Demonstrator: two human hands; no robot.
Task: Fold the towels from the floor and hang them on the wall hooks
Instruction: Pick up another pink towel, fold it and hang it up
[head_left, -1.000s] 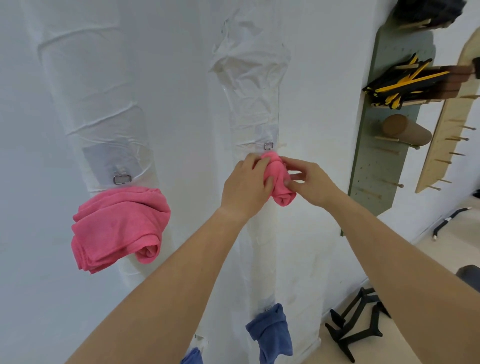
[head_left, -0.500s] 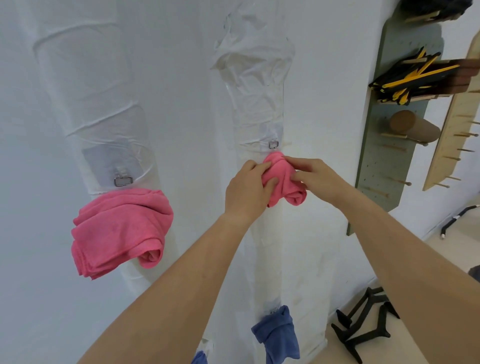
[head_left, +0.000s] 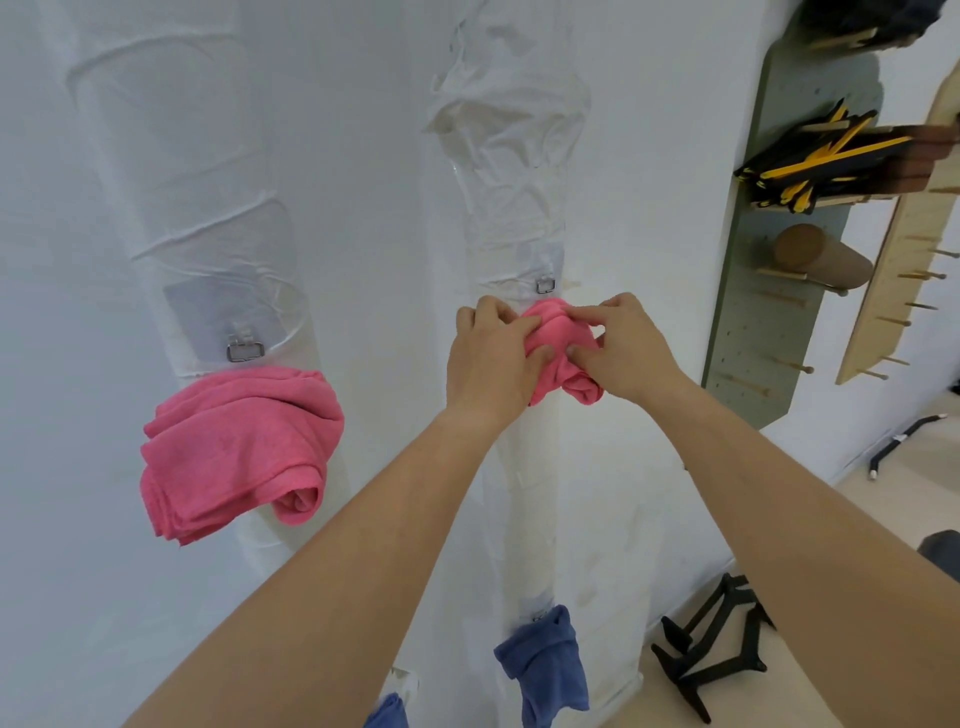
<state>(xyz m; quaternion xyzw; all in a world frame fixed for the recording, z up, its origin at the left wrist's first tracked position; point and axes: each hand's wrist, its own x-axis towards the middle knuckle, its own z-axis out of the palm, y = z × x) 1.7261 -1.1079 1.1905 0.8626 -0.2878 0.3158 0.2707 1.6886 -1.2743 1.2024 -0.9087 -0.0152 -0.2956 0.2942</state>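
Head — left hand (head_left: 493, 358) half-hides pink towel (head_left: 549, 326).

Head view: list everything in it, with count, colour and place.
Left hook and middle hook: two, silver, on the white wall.
Hung towel: one, pink, under the left hook.
Held towel: one, pink, bunched under the middle hook.
Blue towels: two, blue, low on the wall.
Pegboard: one, green, right.
Bundle: one, black and yellow, pegboard top.
Roll: one, brown, on the pegboard.
Wooden board: one, tan, far right.
Stand: one, black, floor, lower right.
Left hand and right hand: two, bare, fingers gripping the held towel.
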